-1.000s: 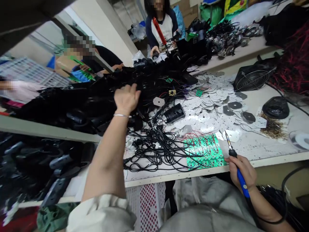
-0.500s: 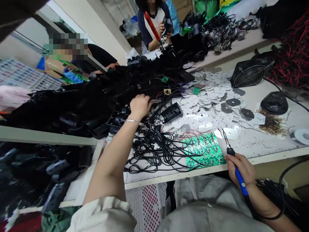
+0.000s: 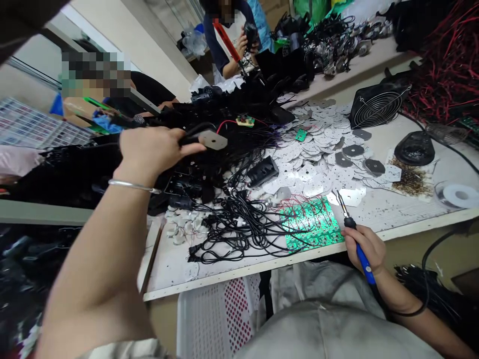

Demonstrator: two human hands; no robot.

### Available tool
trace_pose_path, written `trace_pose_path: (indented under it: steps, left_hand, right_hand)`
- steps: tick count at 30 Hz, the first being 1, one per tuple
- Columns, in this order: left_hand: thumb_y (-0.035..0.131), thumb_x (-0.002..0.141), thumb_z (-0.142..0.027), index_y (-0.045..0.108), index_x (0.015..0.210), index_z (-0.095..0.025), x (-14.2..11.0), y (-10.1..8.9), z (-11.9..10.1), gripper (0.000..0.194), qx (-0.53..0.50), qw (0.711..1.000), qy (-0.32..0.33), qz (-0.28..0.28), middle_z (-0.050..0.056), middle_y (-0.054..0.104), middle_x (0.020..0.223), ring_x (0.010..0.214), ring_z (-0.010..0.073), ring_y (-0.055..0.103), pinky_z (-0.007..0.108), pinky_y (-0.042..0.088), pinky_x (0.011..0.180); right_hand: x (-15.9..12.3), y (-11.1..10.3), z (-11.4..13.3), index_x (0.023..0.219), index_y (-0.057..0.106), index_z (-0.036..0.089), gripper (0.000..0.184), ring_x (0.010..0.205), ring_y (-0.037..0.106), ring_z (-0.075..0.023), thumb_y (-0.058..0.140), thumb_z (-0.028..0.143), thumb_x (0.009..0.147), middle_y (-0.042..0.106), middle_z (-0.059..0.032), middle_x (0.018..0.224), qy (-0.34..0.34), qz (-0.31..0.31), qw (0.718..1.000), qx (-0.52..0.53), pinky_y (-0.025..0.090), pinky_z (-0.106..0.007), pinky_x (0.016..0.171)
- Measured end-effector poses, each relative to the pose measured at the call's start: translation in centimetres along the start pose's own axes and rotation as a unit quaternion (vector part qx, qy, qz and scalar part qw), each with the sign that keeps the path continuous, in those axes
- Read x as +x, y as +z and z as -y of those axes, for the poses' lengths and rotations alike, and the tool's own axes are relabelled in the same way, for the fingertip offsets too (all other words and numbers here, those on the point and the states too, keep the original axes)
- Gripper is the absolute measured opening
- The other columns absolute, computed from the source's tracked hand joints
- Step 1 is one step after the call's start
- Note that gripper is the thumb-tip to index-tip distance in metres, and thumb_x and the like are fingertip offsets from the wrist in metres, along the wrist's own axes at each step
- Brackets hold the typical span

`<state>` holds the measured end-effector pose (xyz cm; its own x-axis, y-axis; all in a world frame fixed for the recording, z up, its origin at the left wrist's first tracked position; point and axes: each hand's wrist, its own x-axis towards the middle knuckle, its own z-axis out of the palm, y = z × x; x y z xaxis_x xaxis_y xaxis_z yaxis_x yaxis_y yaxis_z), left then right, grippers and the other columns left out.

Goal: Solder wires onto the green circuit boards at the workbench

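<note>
Lifted clear of the black cable heap [image 3: 239,144], the left hand [image 3: 149,152] pinches the black lead [image 3: 192,133] of a white metal plate [image 3: 214,140] at upper centre; the right hand [image 3: 363,248] grips a blue soldering iron [image 3: 362,260] beside the green circuit board [image 3: 312,224].

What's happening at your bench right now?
Left hand holding grey plate on black cord. Right hand holding blue soldering iron. Tangled black cables between hands.

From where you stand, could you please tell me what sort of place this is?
This looks like an electronics workshop: a soldering iron in the right hand, a green circuit board, tangled black cables and piles of white round plates.
</note>
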<state>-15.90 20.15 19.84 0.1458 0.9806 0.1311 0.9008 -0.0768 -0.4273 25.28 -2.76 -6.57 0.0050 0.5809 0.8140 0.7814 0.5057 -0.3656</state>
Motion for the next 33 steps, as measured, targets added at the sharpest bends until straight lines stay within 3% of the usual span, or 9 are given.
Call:
trace_pose_path:
  steps: [3, 5, 9, 13, 16, 22, 25, 29, 33]
  left_hand:
    - [0.039, 0.054, -0.101, 0.065, 0.066, -0.014, -0.4, 0.5, -0.3, 0.091, 0.111, 0.984, 0.073, 0.117, 0.002, 0.053, 0.054, 0.071, 0.0228, 0.059, 0.034, 0.039, 0.075]
    - [0.046, 0.051, -0.1, 0.065, 0.061, -0.016, -1.2, 1.3, 0.2, 0.087, 0.112, 0.982, 0.063, 0.137, -0.001, 0.046, 0.047, 0.065, 0.021, 0.056, 0.034, 0.039, 0.073]
    - [0.038, 0.058, -0.099, 0.066, 0.061, -0.017, -4.5, 2.1, 3.2, 0.086, 0.042, 0.996, -0.056, 0.055, -0.003, 0.035, 0.043, 0.058, 0.0166, 0.048, 0.028, 0.03, 0.068]
    - [0.032, 0.087, -0.071, 0.06, 0.066, -0.017, -10.0, 2.4, 4.1, 0.064, -0.065, 0.995, 0.026, -0.071, 0.003, 0.054, 0.06, 0.067, 0.0166, 0.054, 0.026, 0.016, 0.061]
    - [0.04, 0.088, -0.061, 0.055, 0.063, -0.018, -13.0, 3.3, 1.8, 0.051, -0.081, 0.988, 0.068, -0.111, 0.004, 0.058, 0.063, 0.061, 0.0153, 0.05, 0.026, 0.019, 0.056]
    - [0.034, 0.094, -0.065, 0.065, 0.077, -0.019, -14.3, 7.3, -7.2, 0.057, -0.038, 0.96, 0.263, 0.084, 0.007, 0.064, 0.073, 0.068, 0.0206, 0.058, 0.029, 0.03, 0.058]
    - [0.041, 0.088, -0.072, 0.069, 0.088, -0.019, -14.3, 8.1, -8.7, 0.06, -0.094, 0.942, 0.297, 0.126, 0.01, 0.065, 0.081, 0.078, 0.0255, 0.061, 0.033, 0.04, 0.065]
    - [0.053, 0.083, -0.07, 0.068, 0.111, -0.023, -15.0, 6.1, -9.1, 0.057, -0.206, 0.934, 0.286, 0.064, 0.011, 0.067, 0.099, 0.086, 0.0283, 0.062, 0.039, 0.047, 0.075]
    - [0.051, 0.095, -0.045, 0.069, 0.108, -0.022, -15.5, 3.6, -15.9, 0.032, -0.332, 0.897, 0.289, -0.041, 0.008, 0.068, 0.099, 0.09, 0.0224, 0.062, 0.034, 0.047, 0.079]
  right_hand:
    - [-0.2, 0.1, -0.1, 0.107, 0.065, 0.021, 0.027, 0.071, 0.066, -0.0155, 0.065, 0.012, 0.081, 0.07, -0.0035, 0.079, 0.003, -0.013, 1.0, -0.007, 0.056, -0.025, 0.068]
    - [-0.3, 0.1, -0.2, 0.107, 0.065, 0.021, 0.027, 0.07, 0.066, -0.0153, 0.065, 0.013, 0.081, 0.07, -0.0034, 0.079, -0.001, -0.018, 1.0, -0.01, 0.055, -0.025, 0.067]
    - [0.0, -0.1, -0.3, 0.106, 0.065, 0.021, 0.025, 0.07, 0.066, -0.015, 0.063, 0.013, 0.082, 0.07, -0.0039, 0.08, -0.007, -0.002, 1.0, -0.001, 0.055, -0.024, 0.066]
    - [0.3, -0.2, -0.3, 0.105, 0.065, 0.021, 0.025, 0.071, 0.065, -0.0151, 0.062, 0.013, 0.082, 0.069, -0.0038, 0.08, -0.004, 0.005, 1.0, 0.003, 0.054, -0.025, 0.067]
    - [0.4, -0.2, -0.3, 0.105, 0.064, 0.021, 0.025, 0.07, 0.063, -0.0151, 0.061, 0.012, 0.082, 0.068, -0.0027, 0.078, -0.005, -0.006, 1.0, 0.002, 0.053, -0.024, 0.066]
    - [0.8, -0.2, -0.1, 0.109, 0.062, 0.021, 0.029, 0.071, 0.062, -0.0165, 0.059, 0.01, 0.083, 0.068, -0.0023, 0.076, 0.011, -0.006, 1.0, 0.017, 0.052, -0.026, 0.066]
    - [0.9, -0.2, -0.1, 0.11, 0.062, 0.021, 0.029, 0.072, 0.062, -0.0171, 0.059, 0.01, 0.084, 0.067, -0.0028, 0.076, 0.011, -0.021, 1.0, 0.017, 0.052, -0.026, 0.064]
    - [0.7, -0.2, -0.3, 0.109, 0.06, 0.023, 0.023, 0.071, 0.062, -0.0166, 0.055, 0.015, 0.088, 0.067, -0.0026, 0.077, 0.017, 0.001, 1.0, 0.0, 0.053, -0.027, 0.063]
    - [0.4, -0.2, -0.4, 0.108, 0.06, 0.024, 0.021, 0.071, 0.063, -0.0167, 0.054, 0.018, 0.089, 0.067, -0.0026, 0.078, 0.022, 0.012, 0.999, -0.029, 0.054, -0.027, 0.065]
